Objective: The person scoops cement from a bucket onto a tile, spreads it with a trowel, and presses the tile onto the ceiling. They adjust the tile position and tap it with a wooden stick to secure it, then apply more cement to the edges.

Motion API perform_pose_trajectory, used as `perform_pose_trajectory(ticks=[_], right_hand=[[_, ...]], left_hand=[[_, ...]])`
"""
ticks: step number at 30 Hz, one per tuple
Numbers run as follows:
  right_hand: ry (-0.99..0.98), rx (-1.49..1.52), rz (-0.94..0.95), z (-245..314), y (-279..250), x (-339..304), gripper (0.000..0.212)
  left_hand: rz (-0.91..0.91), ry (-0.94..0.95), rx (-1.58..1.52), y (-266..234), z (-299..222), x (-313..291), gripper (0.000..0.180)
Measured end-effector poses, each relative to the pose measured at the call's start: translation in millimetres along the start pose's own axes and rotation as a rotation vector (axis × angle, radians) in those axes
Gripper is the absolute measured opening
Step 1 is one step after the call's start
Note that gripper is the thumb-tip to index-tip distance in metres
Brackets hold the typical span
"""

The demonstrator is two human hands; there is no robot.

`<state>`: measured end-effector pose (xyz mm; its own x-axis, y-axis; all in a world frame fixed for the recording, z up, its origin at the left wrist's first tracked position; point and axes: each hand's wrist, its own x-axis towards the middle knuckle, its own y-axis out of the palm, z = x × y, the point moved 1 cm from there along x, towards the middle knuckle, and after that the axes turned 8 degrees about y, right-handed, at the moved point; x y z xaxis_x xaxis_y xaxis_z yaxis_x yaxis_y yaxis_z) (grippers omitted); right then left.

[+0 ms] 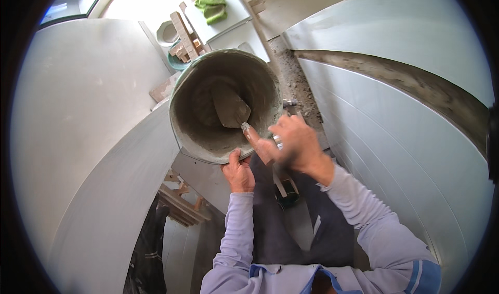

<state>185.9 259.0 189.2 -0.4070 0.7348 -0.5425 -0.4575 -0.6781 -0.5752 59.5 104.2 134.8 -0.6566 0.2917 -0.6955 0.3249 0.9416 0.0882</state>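
Pale shirt (291,281) nearest; rubble (295,75) strewn beside pale wall (382,120). Bucket rim (201,153) clamped by left hand (239,176); right hand (300,144) blurred at trowel (229,106), grip cannot be told.

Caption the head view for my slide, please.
Left hand gripping a grimy bucket, right hand at the trowel reaching inside.

I can read no words, labels, brands, numbers or signs on anything in my view.
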Motion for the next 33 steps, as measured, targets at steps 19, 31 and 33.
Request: perform_pose_trajectory(ticks=[19, 31, 33], right_hand=[[0.12, -0.571, -0.223, 140.9, -338.7, -331.5, 0.019], [0.036, -0.971, -0.706, 85.9, -330.9, -396.0, 0.021], [0.051, -1.011, -0.737, 76.1, -324.9, -395.7, 0.017]], left_hand=[[0.748, 0.193, 0.322, 103.1, -253.3, -280.2, 0.047], [1.088, 0.199, 0.693, 130.1, -288.8, -368.5, 0.053], [1.127, 0.186, 0.715, 138.8, -290.3, -378.0, 0.054]])
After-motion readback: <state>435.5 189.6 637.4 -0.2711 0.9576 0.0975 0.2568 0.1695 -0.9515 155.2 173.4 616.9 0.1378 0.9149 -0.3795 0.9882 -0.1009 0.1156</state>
